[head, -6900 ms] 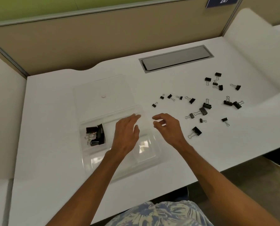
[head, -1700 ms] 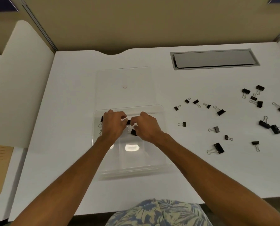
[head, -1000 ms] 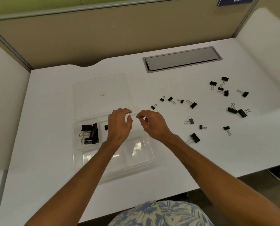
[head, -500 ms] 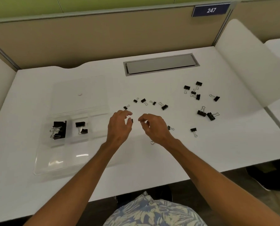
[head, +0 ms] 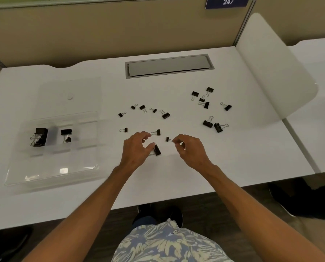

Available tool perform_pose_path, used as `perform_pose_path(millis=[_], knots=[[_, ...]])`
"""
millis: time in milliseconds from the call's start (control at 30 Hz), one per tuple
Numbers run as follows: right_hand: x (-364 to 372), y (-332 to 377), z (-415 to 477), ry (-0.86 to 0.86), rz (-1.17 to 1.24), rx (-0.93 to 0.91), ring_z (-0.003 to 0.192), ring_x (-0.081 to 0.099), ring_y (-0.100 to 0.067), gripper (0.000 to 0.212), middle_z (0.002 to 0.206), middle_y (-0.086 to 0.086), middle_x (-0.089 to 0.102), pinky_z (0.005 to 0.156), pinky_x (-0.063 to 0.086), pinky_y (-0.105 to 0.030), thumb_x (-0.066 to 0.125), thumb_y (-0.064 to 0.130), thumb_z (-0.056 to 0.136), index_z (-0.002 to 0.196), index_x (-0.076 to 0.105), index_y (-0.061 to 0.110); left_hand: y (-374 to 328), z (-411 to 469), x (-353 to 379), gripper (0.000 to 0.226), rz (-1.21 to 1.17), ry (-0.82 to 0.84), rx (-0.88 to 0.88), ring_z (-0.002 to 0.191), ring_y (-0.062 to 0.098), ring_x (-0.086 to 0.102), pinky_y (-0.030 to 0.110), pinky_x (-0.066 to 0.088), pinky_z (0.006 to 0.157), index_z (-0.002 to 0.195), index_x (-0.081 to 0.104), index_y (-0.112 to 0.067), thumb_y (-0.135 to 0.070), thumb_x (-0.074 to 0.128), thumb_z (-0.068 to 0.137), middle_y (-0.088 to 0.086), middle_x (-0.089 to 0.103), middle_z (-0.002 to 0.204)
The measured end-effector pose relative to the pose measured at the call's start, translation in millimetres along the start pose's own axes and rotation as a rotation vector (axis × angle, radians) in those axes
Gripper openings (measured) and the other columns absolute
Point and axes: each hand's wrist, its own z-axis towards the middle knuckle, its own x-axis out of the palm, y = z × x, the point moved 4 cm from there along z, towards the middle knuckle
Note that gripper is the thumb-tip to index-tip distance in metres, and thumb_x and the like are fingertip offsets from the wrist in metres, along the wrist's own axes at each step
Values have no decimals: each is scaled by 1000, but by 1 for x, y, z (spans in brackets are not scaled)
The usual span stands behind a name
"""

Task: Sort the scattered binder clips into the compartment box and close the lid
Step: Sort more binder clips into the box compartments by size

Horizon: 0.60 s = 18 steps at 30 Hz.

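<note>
A clear compartment box point(head: 50, 167) lies at the left of the white desk, its lid point(head: 69, 91) open flat behind it. Large black binder clips point(head: 39, 137) fill its far-left compartment and two smaller clips point(head: 66, 135) sit in the one beside it. Several loose black clips point(head: 164, 115) are scattered over the middle and right of the desk. My left hand point(head: 137, 150) hovers with fingers apart, its thumb against a large clip point(head: 157, 149) and its index finger near a medium clip point(head: 157, 132). My right hand point(head: 190, 150) pinches the wire handle of a small clip point(head: 167, 139).
A grey cable hatch point(head: 169, 66) is set into the desk's far side. A white curved side divider point(head: 271, 72) rises at the right, with a beige partition wall behind. More clips cluster at the right point(head: 203, 100) point(head: 212, 124). The desk's front edge runs just below my forearms.
Both hands have left the box and moved right to the loose clips. My right fingertips have closed on the small clip's handle. Two clips now lie in the second compartment.
</note>
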Motion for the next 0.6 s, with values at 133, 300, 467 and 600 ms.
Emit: perform_pose_path(millis=[133,300,467,600], knots=[[0,-20,-4,3,2,54,73,62,-8,15,100,8,71,76,56,-32,59,16,94,105,69,19,7,2,26,52,135,175,-16,109,17,57,39,38,101,124,58,-25,-43,74,78,-4,61,120],[1,-28,-1,-8,25,115,72,63,-8,15,99,7,72,76,56,-32,58,15,94,104,69,18,10,10,44,64,330,252,-17,116,18,52,37,31,97,129,54,-27,-56,72,75,-4,58,125],[2,-32,7,-22,40,170,73,63,-8,16,100,6,72,77,55,-29,57,15,95,106,69,18,14,19,47,46,425,213,76,103,19,53,34,30,87,117,62,-26,-48,70,77,-3,60,113],[-1,-36,13,-60,59,201,71,64,-8,15,97,8,71,75,56,-31,58,15,94,103,69,19,16,21,46,40,341,172,74,99,19,54,31,28,84,112,63,-24,-39,71,76,-3,62,108]])
